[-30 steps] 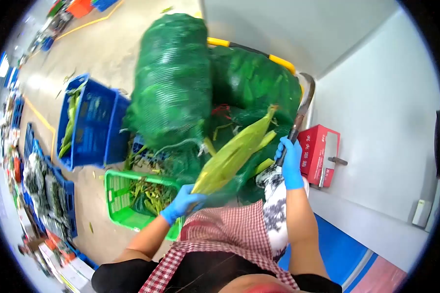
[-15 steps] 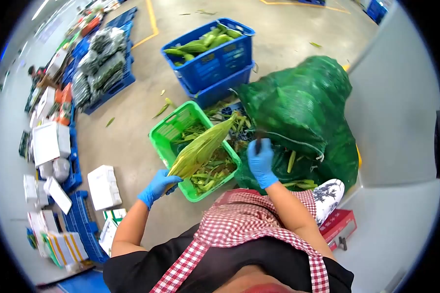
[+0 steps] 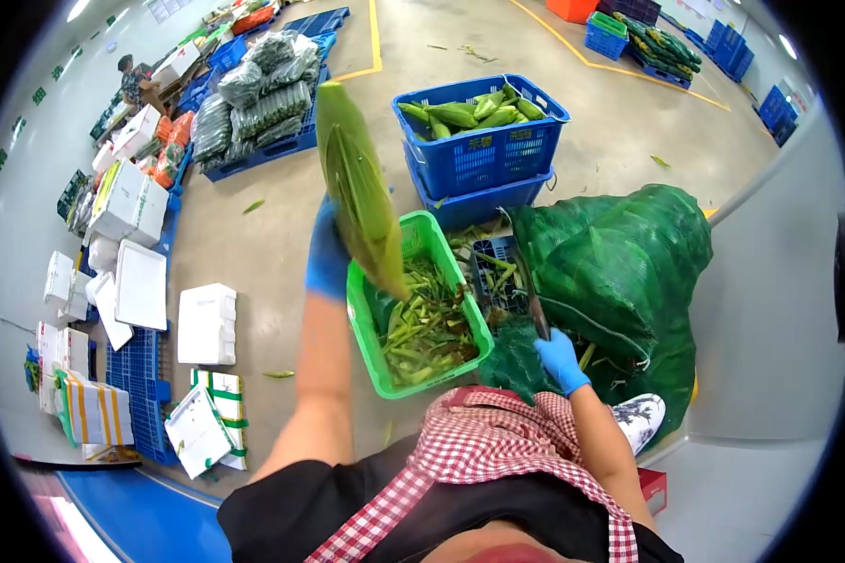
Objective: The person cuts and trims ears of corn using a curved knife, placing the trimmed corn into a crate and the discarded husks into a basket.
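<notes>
My left hand (image 3: 326, 255), in a blue glove, grips a husk-covered ear of corn (image 3: 357, 174) held up to the left of the green basket (image 3: 475, 340). Its narrower yellowish end points down over the basket, which holds husk scraps and stalk trimmings (image 3: 427, 324). A knife (image 3: 538, 314) with its blade pointing away from me is in my gloved right hand (image 3: 562, 361), just right of the basket. Beside this hand lies a large green mesh sack (image 3: 620, 272). A blue crate (image 3: 483, 164) of green ears of corn stands beyond the basket, stacked on another blue crate (image 3: 479, 208).
A small dark-blue crate (image 3: 499, 272) with scraps sits between basket and sack. White foam boxes (image 3: 207, 324) and a blue pallet (image 3: 141, 385) are at left. Bagged greens (image 3: 263, 98) are stacked farther back. A grey wall (image 3: 770, 310) bounds the right; another person (image 3: 133, 83) is far left.
My left hand has lifted the corn and swung it from across the basket to its left, tip now downward. The right hand has come back nearer me with the knife. The view has shifted.
</notes>
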Demonstrator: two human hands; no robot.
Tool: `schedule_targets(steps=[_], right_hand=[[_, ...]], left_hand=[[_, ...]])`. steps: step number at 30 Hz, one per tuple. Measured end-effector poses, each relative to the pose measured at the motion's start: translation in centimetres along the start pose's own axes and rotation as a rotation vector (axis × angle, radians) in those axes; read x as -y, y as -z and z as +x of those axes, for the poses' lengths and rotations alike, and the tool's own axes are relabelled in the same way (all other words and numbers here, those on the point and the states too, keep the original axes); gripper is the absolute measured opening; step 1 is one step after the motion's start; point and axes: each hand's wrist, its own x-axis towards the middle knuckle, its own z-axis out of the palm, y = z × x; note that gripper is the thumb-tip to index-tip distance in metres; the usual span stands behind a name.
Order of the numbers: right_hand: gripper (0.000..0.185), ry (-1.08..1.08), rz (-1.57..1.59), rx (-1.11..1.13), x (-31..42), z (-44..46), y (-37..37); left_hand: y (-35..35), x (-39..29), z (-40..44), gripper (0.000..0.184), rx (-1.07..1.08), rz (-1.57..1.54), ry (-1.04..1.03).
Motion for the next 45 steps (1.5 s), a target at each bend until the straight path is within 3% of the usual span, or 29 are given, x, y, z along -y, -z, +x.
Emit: schedule_targets(steps=[2,3,5,6,10,11,12,13,15,16,17,18,19,20,22,23,26,28,31,32,34,35,37,38,39,40,42,43,45], right_hand=[[0.013,0.006,0.080,0.001,4.6,-1.8,1.3],[0.012,0.010,0.127,-0.007,6.5,-2.3,1.8],[0.014,0.267,0.221,-0.227,8.5,-3.1,2.4],[0.015,0.395,0.266,-0.338,9.7,-3.5,2.6],[0.005,0.788,0.978,-0.646,18.5,-7.6,4.4],[0.006,0.824,0.914,-0.785,19.4,-7.5,4.0],[0.006,0.867,0.925,-0.730,19.2,-6.9,2.8],[0.007,0.769,0.914,-0.749,18.6,-5.7,-0.1],[0.014,0.434,0.038,-0.465,9.9,-0.2,-8.8],[0.029,0.467,-0.203,-0.227,1.7,2.4,-14.0],[0.046,0.546,-0.440,0.033,-6.0,5.0,-18.9],[0.063,0.647,-0.606,0.276,-13.0,7.3,-23.5],[0.052,0.140,-0.195,0.357,-5.8,1.9,-15.0],[0.042,-0.004,-0.184,0.365,-1.9,0.2,-10.4],[0.037,-0.082,-0.035,0.123,-0.8,-0.2,-5.5],[0.026,-0.142,0.095,0.112,-1.4,-0.5,-4.0],[0.016,-0.311,0.522,0.193,-5.3,-1.8,0.2],[0.012,-0.390,0.503,0.082,-7.0,-3.7,1.3],[0.014,-0.467,0.568,0.033,-8.8,-6.5,3.0],[0.014,-0.433,0.578,-0.003,-9.1,-7.0,3.8],[0.014,-0.404,0.616,-0.092,-10.4,-9.3,5.4],[0.016,-0.345,0.637,-0.121,-10.9,-10.2,6.9],[0.022,-0.245,0.476,-0.408,-14.1,-11.3,9.5],[0.019,-0.212,0.586,-0.520,-13.7,-13.3,11.3],[0.017,-0.245,0.736,-0.653,-15.4,-13.7,13.1],[0.015,-0.270,0.875,-0.786,-17.4,-13.9,15.0],[0.015,-0.330,0.974,-1.004,-21.1,-14.7,18.2],[0.015,-0.383,0.984,-1.024,-23.6,-14.9,19.2],[0.016,-0.489,1.003,-1.004,-29.5,-14.7,21.5]], left_hand=[[-1.4,0.2,3.9,0.061,0.026,0.007,0.108],[-1.7,1.1,4.7,0.057,-0.023,0.057,0.135],[-2.1,3.5,5.3,0.044,-0.132,-0.018,0.148],[-2.0,5.0,5.3,0.043,-0.216,-0.053,0.095],[0.4,10.7,2.6,0.048,-0.474,-0.076,-0.012],[0.8,12.0,1.9,0.051,-0.514,-0.061,-0.021],[0.8,12.8,1.1,0.053,-0.557,-0.044,-0.029],[0.2,13.3,0.3,0.057,-0.592,-0.047,-0.035],[2.3,16.4,-0.8,0.058,-0.664,-0.098,-0.002],[3.1,17.8,-1.2,0.059,-0.702,-0.128,0.011],[3.0,18.2,-2.2,0.057,-0.699,0.095,-0.036],[4.9,18.9,-2.9,0.048,-0.637,0.101,0.026],[7.0,19.7,-3.6,0.041,-0.573,0.112,0.087],[5.3,18.4,-4.1,0.039,-0.623,-0.269,0.295],[7.2,19.4,-4.4,0.042,-0.707,-0.317,0.467],[6.7,19.3,-3.8,0.042,-0.807,-0.307,0.567],[6.7,21.3,1.5,0.039,-0.583,-0.415,0.549],[6.3,22.2,9.8,0.039,-0.534,-0.410,0.437],[-1.0,20.6,20.2,0.034,-0.586,-0.357,0.307],[-5.7,19.8,21.4,0.033,-0.506,-0.149,0.288],[-9.8,22.3,22.7,0.033,-0.270,-0.016,0.385],[-13.5,23.3,21.0,0.032,-0.153,0.092,0.478],[-18.2,26.9,15.3,0.024,0.111,0.277,0.690],[-17.0,29.9,13.1,0.018,0.550,0.403,0.825],[-19.0,32.7,8.7,0.015,0.456,0.447,0.981],[-18.0,37.1,5.9,0.016,0.555,0.431,1.216],[-17.6,42.9,0.0,0.020,0.676,0.810,1.415],[-15.0,47.6,-2.7,0.031,0.886,0.888,1.335],[-17.3,53.1,-7.4,0.056,0.928,0.991,1.394]])
